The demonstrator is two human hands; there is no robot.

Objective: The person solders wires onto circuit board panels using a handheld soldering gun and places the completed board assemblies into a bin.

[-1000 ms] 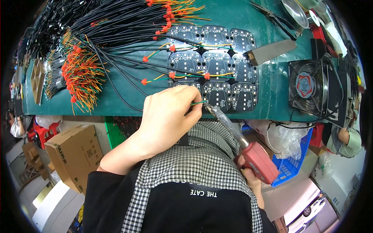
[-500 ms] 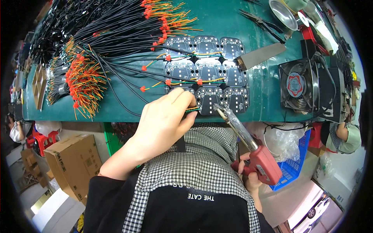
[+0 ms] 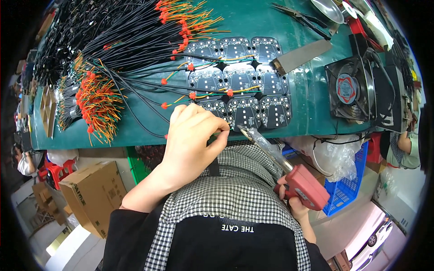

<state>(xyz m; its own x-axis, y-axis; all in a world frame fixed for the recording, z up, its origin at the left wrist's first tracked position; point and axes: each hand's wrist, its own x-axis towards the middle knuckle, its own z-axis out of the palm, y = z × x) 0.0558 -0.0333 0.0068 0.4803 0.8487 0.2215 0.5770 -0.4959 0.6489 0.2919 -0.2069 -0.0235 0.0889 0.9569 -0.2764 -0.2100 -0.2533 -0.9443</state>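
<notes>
A panel of black circuit boards (image 3: 239, 79), joined in rows, lies near the front edge of the green table. My left hand (image 3: 192, 137) is closed in a pinch at the panel's front row, on a cable's thin wire ends, which the fingers mostly hide. My right hand (image 3: 296, 203) grips a red soldering gun (image 3: 307, 187). Its tip (image 3: 242, 128) points up and left to the front middle board, just right of my left fingertips. Other black cables (image 3: 149, 81) with red ties and orange and green wires lie across the boards.
Bundles of black cables (image 3: 122, 31) with orange ends (image 3: 97, 104) cover the table's left. A flat grey blade (image 3: 303, 56) touches the panel's right side. Pliers (image 3: 303, 20) lie behind it, and a fan (image 3: 348, 90) stands at right. A blue crate (image 3: 346, 194) sits below the table.
The soldering gun's tip has shifted left, closer to my left fingertips. The orange and green wire ends seen at those fingers are now mostly covered. The whole view has tilted slightly.
</notes>
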